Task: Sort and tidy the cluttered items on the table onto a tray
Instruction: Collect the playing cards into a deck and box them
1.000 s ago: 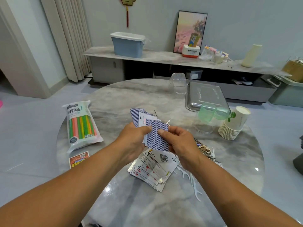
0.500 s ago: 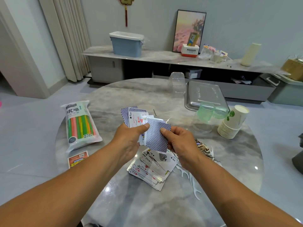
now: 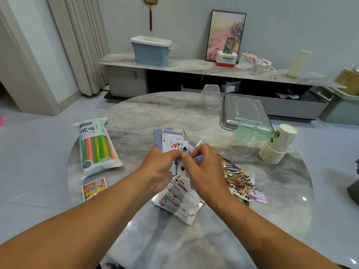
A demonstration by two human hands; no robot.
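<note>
A fan of playing cards [image 3: 171, 141] is held up over the round marble table [image 3: 136, 117] by my left hand [image 3: 161, 167]. My right hand [image 3: 204, 167] pinches a card with a blue back against that fan, its fingertips beside my left thumb. Below both hands a spread pile of face-up cards [image 3: 180, 202] lies on the table. The steel tray [image 3: 242, 111] stands at the back right, with nothing in it that I can see.
A bag of coloured straws [image 3: 96, 146] and a small orange card box [image 3: 94, 188] lie at the left. A heap of clips and floss picks [image 3: 239, 181] sits right of the cards. Green plastic cups [image 3: 250, 133], stacked paper cups [image 3: 277, 146] and a clear box [image 3: 211, 98] stand further back.
My right hand has turned the blue-backed card and brought it into the fan in my left hand. The fan now shows more faces.
</note>
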